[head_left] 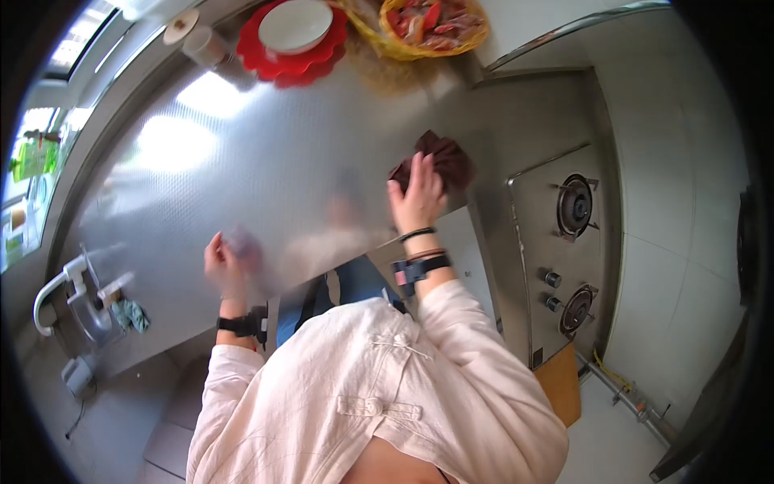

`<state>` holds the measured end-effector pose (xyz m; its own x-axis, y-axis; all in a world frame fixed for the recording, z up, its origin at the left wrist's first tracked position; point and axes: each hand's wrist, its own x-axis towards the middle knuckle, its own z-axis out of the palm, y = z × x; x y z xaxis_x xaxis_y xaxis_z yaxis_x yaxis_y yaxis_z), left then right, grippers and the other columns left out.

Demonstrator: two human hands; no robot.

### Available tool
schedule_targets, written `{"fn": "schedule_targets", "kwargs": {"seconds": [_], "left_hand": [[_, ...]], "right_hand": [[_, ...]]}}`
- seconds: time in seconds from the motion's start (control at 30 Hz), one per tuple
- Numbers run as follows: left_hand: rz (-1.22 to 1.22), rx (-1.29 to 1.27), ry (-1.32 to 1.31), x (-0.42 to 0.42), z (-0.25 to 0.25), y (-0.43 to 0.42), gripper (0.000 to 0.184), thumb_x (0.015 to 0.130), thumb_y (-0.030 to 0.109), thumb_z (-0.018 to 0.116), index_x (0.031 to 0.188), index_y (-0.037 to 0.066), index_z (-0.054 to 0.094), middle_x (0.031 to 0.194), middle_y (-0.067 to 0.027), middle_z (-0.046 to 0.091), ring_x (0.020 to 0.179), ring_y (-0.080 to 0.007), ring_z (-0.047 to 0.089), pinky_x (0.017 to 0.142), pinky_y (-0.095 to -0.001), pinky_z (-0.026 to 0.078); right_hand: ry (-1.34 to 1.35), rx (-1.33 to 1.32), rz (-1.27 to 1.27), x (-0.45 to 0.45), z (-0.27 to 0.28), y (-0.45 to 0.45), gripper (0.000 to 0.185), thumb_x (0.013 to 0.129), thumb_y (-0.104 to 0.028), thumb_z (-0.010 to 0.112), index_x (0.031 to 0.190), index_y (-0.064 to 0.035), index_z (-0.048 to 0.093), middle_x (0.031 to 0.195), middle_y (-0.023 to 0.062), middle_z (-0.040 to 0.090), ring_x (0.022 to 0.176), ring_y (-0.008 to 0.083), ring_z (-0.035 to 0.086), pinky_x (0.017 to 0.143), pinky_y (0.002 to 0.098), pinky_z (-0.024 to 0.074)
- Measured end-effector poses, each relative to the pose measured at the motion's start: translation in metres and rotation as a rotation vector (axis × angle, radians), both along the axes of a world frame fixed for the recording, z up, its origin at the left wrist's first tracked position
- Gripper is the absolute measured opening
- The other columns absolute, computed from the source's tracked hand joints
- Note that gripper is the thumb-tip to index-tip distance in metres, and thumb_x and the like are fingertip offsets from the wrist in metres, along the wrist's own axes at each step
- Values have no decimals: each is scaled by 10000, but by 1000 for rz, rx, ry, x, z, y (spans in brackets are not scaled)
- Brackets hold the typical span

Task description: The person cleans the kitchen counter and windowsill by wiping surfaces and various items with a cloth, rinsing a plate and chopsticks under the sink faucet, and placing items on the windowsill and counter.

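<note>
My right hand bears down on a bunched dark brown cloth at the right side of the steel counter. Its fingers lie over the cloth, and folds spread out from under them; the fingertips' hold beneath is partly hidden. Close to the counter's front edge, on the left, my left hand has loosely bent fingers, apart from the thumb, with nothing visible in them. A blurred reflection of it shows on the steel counter.
At the back are a white bowl on a red scalloped tray and a yellow basket of reddish food pieces. A glass stands back left. A gas stove lies right; a white faucet and green rag lie left.
</note>
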<state>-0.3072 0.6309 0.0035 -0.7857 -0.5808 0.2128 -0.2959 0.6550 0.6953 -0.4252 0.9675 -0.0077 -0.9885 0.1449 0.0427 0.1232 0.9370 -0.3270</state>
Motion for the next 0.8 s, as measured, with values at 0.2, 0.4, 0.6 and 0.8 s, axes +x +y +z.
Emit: {"fn": "schedule_targets", "kwargs": {"seconds": [0.2, 0.4, 0.6, 0.8], "left_hand": [[140, -521, -395, 128, -21, -103, 356, 886, 238, 476, 1174, 31, 504, 1182, -149, 517, 1063, -282, 505, 887, -342, 404], [294, -420, -696, 138, -33, -100, 561, 894, 405, 328, 1352, 84, 279, 1435, -117, 202, 1327, -280, 167, 1018, -541, 166], [312, -368, -644, 138, -34, -104, 531, 895, 370, 323, 1351, 100, 283, 1436, -94, 211, 1328, -263, 174, 1023, -540, 152], [402, -347, -646, 127, -28, -94, 506, 879, 318, 344, 1333, 97, 321, 1428, -87, 236, 1325, -238, 189, 1039, -510, 130]], "right_hand": [[-29, 320, 170, -27, 17, 77, 735, 679, -506, 626, 1300, -189, 392, 1432, 122, 201, 1254, 372, 262, 981, 570, 213], [146, 96, 437, 55, -4, -48, 433, 709, -300, 555, 1068, -58, 554, 1277, 188, 414, 1145, 365, 394, 938, 517, 315], [106, 31, 900, 92, -18, -114, 495, 739, -347, 553, 1216, -235, 483, 1342, 61, 384, 1246, 303, 311, 960, 601, 216], [98, 379, 96, -108, -7, 5, 413, 824, -293, 444, 1217, -163, 444, 1294, 118, 401, 1230, 359, 282, 920, 500, 321]]}}
